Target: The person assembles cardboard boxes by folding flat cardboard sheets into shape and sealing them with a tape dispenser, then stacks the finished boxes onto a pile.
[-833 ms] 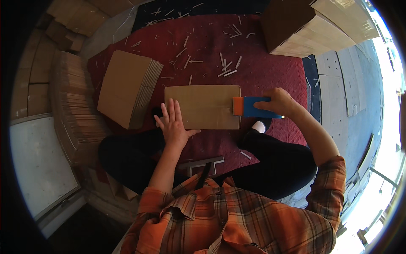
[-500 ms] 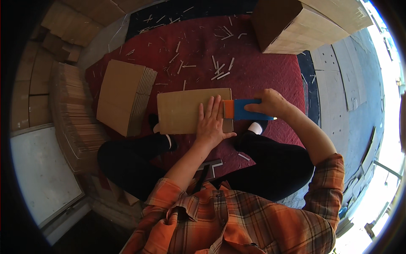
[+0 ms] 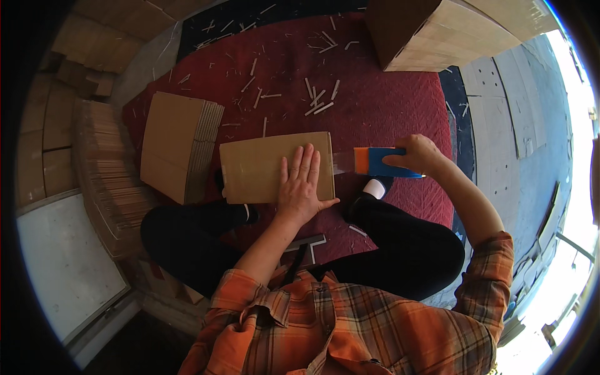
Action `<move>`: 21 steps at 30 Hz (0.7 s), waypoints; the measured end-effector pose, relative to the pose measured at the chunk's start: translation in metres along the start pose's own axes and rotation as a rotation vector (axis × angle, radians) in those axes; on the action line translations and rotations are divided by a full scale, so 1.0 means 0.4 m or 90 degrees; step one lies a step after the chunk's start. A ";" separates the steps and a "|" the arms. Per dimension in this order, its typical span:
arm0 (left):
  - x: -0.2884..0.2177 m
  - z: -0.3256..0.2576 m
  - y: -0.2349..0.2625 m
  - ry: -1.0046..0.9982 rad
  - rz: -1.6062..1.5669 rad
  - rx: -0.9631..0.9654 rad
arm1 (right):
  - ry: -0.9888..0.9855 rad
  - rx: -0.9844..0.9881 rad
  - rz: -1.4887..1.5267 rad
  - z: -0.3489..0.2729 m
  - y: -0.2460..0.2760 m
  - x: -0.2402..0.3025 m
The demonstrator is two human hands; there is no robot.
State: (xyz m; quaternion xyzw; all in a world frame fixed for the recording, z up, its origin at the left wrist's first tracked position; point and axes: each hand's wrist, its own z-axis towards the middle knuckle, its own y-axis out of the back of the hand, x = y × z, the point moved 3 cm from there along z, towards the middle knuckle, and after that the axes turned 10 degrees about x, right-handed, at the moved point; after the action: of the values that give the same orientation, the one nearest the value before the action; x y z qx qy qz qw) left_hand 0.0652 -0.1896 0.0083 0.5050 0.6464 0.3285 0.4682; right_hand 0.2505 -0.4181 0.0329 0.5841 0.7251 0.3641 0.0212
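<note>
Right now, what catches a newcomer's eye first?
Likely the blue-and-orange tape dispenser in the right hand, its clear strip running to the right end of the cardboard box under the left hand. Then the red cloth, littered with pale scraps beyond the box.

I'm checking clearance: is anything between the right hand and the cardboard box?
Yes: the blue-and-orange dispenser in the right hand, then a clear strip of tape spanning the gap to the cardboard box.
</note>
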 end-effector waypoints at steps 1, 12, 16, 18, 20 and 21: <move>0.000 0.001 0.000 0.000 0.002 0.001 | -0.001 0.011 -0.032 0.015 -0.009 0.018; 0.002 -0.001 0.006 0.003 0.003 -0.004 | -0.058 0.100 -0.117 0.110 -0.016 0.214; 0.006 0.004 0.011 0.001 -0.013 -0.014 | -0.090 0.048 -0.160 0.215 -0.091 0.221; 0.007 -0.004 0.015 -0.006 -0.014 -0.016 | -0.108 0.015 -0.159 0.277 -0.164 0.193; 0.016 -0.019 0.021 0.008 -0.016 -0.011 | -0.185 -0.143 0.053 0.318 -0.209 0.148; 0.018 -0.016 0.026 0.008 -0.018 -0.006 | -0.177 -0.147 0.046 0.348 -0.242 0.126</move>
State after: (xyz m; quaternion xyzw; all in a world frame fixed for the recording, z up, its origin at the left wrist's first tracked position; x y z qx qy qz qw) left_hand 0.0624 -0.1795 0.0178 0.4914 0.6548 0.3284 0.4711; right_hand 0.2176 -0.3098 -0.1029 0.6485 0.6468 0.3612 0.1752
